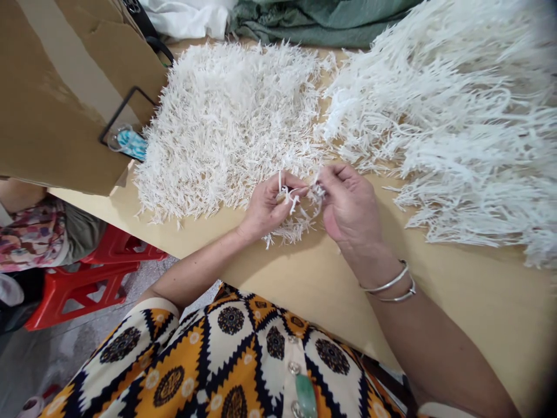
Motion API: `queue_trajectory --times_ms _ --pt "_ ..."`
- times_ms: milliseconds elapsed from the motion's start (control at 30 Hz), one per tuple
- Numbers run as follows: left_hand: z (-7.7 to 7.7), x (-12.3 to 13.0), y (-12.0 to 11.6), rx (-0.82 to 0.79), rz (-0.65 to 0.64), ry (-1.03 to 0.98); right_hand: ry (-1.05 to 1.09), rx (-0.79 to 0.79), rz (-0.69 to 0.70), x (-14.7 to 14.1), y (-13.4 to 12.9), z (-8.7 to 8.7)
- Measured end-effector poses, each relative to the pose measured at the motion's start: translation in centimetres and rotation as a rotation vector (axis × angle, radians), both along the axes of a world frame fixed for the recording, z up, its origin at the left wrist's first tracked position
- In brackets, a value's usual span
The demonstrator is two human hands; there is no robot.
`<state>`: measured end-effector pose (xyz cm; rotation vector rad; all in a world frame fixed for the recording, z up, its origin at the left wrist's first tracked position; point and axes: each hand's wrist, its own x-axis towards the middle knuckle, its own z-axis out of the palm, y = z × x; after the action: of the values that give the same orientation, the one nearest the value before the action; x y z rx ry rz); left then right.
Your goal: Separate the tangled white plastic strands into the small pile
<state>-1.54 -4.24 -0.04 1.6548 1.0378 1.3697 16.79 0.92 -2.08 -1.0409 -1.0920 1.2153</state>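
Near the middle of the head view, my left hand (268, 204) pinches a small white branching strand (292, 199) between thumb and fingers. My right hand (351, 204), just to its right, has its fingers closed on a small white bunch (316, 190). The fingertips of both hands are close together. Behind them lies a wide pile of short white spiky pieces (230, 122). A few of these pieces lie on the table under my hands. To the right spreads a heap of longer white branching strands (461, 122).
A cardboard box (65, 87) stands at the left of the table (452, 296), with a blue and white item (131, 144) beside it. Green cloth (313, 23) and white cloth (187, 17) lie at the back. Red stools (82, 290) and another person's patterned clothing (32, 238) show lower left.
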Motion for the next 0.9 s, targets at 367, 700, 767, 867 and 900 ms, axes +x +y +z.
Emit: queue_trajectory --times_ms 367,700,767,867,900 --pt "0.5 0.1 -0.2 -0.189 0.027 -0.170 -0.257 0.182 -0.036 2.6 -0.2 2.9" --pt "0.4 -0.1 -0.2 -0.153 0.020 -0.099 -0.308 0.069 0.306 1.3 -1.3 3.7" --pt "0.3 -0.1 -0.2 -0.115 0.012 -0.088 -0.235 0.023 0.334 1.4 -1.1 3.4" --pt "0.2 0.0 -0.1 -0.104 0.002 -0.083 -0.173 -0.032 0.341 1.3 -1.0 3.1" --pt "0.2 0.1 -0.1 -0.111 0.007 -0.083 -0.160 -0.040 0.320 1.2 -1.0 3.0"
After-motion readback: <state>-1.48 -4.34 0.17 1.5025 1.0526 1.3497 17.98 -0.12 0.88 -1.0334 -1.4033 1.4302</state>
